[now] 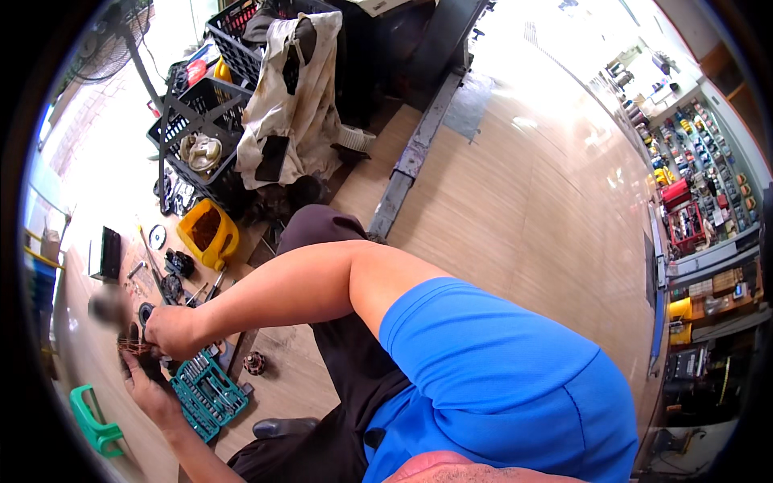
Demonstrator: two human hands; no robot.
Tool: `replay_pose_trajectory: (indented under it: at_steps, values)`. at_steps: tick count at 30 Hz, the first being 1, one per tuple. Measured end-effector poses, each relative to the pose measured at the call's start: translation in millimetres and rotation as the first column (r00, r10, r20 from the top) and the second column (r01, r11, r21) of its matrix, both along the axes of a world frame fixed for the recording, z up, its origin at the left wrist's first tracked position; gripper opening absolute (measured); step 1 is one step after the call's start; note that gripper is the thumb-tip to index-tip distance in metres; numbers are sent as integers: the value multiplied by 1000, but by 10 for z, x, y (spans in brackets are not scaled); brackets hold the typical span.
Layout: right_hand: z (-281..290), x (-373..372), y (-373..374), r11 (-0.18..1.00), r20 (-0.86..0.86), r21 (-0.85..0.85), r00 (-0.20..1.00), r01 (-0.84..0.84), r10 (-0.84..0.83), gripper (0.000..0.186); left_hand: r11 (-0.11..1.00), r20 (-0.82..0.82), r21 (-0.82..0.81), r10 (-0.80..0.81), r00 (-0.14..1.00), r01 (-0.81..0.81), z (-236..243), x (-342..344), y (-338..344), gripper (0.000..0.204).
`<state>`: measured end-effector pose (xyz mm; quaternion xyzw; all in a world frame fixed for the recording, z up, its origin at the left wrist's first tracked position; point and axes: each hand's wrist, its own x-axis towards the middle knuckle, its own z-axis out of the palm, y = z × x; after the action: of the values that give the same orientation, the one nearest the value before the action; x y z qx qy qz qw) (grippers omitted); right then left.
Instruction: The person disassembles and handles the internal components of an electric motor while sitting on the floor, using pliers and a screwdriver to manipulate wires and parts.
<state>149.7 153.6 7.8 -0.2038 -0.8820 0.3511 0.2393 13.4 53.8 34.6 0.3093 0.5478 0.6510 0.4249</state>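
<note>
From my feed the work reads as midway: the copper-wound part [135,348] is up in front of the hands at lower left, above the floor [310,370], in the middle of being handled. Left grip [151,394] is closed around it from below. Right grip [173,330] has fingers curled right at its upper side; I can't tell whether they clasp the part or a tool. A grey round thing [109,306] just beyond is too blurred to name.

Done, as far as I can judge: socket-set case [211,393] laid open, pieces spread out on the floor. Left: the part isn't set down yet; how many steps remain, I can't tell.

Counts: one copper-wound part in hand, one loose round metal part [254,363] near the case, one open teal case (sockets too small to count), one cut-open yellow jug [221,251] with brown contents, one green plastic stool [101,433], two black plastic crates [233,44] that I can make out, one stained cloth [270,105], one dark phone-like slab [273,158] on it, one fan [105,48]. Loose hand tools overlap, so no firm number
</note>
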Motion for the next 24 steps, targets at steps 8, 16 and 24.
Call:
replay_pose_trajectory:
  at_steps: [8,16,24]
  values:
    - [130,32,-75,997,9,-57,998,-58,59,24,997,1,78,13,1000,-13,-108,-164,-43,41]
    - [112,5,-96,997,-42,-8,996,-79,78,24,992,8,120,48,999,-48,-48,-143,-59,31]
    - [96,-40,-147,994,-43,35,993,-108,110,24,981,153,186,-90,984,60,-195,-333,-32,27]
